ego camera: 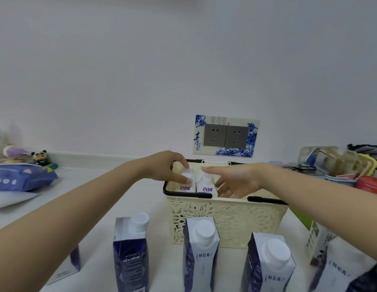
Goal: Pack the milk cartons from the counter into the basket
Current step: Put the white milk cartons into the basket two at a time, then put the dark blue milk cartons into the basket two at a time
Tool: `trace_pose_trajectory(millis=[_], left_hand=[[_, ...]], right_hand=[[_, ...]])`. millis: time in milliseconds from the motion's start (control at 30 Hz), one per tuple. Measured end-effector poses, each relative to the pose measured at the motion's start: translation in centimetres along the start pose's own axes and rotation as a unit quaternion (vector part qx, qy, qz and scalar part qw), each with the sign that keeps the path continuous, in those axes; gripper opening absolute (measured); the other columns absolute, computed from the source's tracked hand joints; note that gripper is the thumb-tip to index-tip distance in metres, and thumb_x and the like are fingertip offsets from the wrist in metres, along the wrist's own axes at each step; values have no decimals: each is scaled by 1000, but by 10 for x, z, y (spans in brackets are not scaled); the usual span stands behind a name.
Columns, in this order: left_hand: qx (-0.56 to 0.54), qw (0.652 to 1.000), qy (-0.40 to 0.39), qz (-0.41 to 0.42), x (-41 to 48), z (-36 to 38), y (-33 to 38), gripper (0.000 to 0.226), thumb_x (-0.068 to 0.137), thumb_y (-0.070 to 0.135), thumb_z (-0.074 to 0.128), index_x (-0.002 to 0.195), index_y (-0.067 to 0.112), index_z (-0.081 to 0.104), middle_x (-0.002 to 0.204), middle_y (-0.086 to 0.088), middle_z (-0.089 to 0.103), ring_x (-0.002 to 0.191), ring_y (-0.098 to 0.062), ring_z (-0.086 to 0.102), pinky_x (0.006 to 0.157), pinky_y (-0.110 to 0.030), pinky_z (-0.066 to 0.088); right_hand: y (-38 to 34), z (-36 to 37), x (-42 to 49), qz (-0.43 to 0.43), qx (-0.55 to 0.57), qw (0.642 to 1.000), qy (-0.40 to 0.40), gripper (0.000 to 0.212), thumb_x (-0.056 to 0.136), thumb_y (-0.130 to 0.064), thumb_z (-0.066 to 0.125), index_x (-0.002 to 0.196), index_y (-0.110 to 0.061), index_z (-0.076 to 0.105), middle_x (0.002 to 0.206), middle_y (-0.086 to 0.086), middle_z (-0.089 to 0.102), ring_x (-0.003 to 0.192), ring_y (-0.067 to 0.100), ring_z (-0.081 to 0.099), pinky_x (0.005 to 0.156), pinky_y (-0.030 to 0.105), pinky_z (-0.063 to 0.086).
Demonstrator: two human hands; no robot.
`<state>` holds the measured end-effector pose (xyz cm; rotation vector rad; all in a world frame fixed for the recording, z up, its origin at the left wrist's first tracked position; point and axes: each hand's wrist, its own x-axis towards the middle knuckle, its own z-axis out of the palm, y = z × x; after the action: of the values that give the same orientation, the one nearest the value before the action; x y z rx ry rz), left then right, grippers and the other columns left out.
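Two small white cartons (197,183) stand side by side in the left end of the cream lattice basket (236,220). Left hand (168,167): fingers pinched on the left one's cap, seating it. Right hand (233,181): spread and empty, inside the basket beside the pair. Blue-and-white milk cartons (201,253) wait upright on the counter (130,197). Next move: let go, reach back, lift one.

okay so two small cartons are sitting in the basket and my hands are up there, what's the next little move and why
Probably let go with the left hand, whose fingers rest on the left small carton, already standing in the basket beside the right small carton. Then reach back for the blue carton nearest the basket. The right hand is open and empty.
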<state>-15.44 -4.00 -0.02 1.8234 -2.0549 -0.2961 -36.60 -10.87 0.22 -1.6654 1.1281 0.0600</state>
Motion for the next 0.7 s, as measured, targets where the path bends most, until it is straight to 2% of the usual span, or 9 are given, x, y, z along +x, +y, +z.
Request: trace_pose_trajectory(millis=[33,100,200,233,300,400,500,600,700], left_hand=[[-4,1000,9,5,-5,-4,2,49,76,49,72,118,28,61,126,8,54,118,-16,50,89,-27,40],[-9,999,31,21,-19,-12,11,47,80,50,68,121,30,59,127,11,54,120,-12,48,90,-25,37],[-62,994,57,68,-48,-24,33,45,76,59,61,114,35,62,122,19,60,114,-6,56,95,-29,48],[-80,992,58,84,-62,-25,42,47,72,65,58,110,37,63,116,23,63,107,-2,60,92,-28,51],[-96,988,45,111,-85,-24,55,50,66,72,55,102,40,66,106,24,68,97,1,64,85,-25,54],[-105,986,-5,130,-107,-13,67,45,68,69,58,100,39,69,104,24,69,96,3,65,84,-23,53],[-78,988,-61,119,-118,3,75,43,74,61,62,109,38,66,111,22,67,102,5,62,90,-23,52],[-35,990,-92,97,-122,17,77,49,79,56,65,123,37,57,122,23,60,112,5,55,95,-25,50],[-25,993,-75,84,-123,24,77,53,80,52,67,128,34,54,125,19,58,114,0,54,94,-22,48]], right_hand=[[-4,-1,-9,-15,-6,1000,27,97,82,-66,52,148,-2,22,149,22,39,130,32,48,105,41,41],[-9,-3,-32,-87,-55,992,75,106,70,-69,57,150,-9,22,153,18,34,130,30,47,97,36,47],[-8,-4,-73,-226,-142,956,120,82,70,-68,57,139,-26,44,145,-3,49,117,8,56,94,24,48],[-4,-3,-89,-259,-143,948,115,71,72,-66,60,131,-30,52,139,-7,55,114,4,60,95,23,49],[5,-2,-111,-302,-125,941,85,55,76,-57,66,122,-28,62,125,-8,67,112,7,64,95,25,52],[25,5,-132,-315,-127,939,59,41,78,-45,69,115,-26,68,118,-4,72,112,14,65,93,23,52],[46,17,-145,-293,-150,942,61,40,78,-41,71,115,-26,67,117,-5,72,113,12,65,98,25,49],[62,29,-150,-254,-191,946,69,47,74,-43,70,119,-28,64,118,-9,71,113,6,63,104,31,46],[74,41,-149,-214,-220,949,75,53,70,-51,69,121,-34,62,124,-11,66,116,0,59,106,32,43]])
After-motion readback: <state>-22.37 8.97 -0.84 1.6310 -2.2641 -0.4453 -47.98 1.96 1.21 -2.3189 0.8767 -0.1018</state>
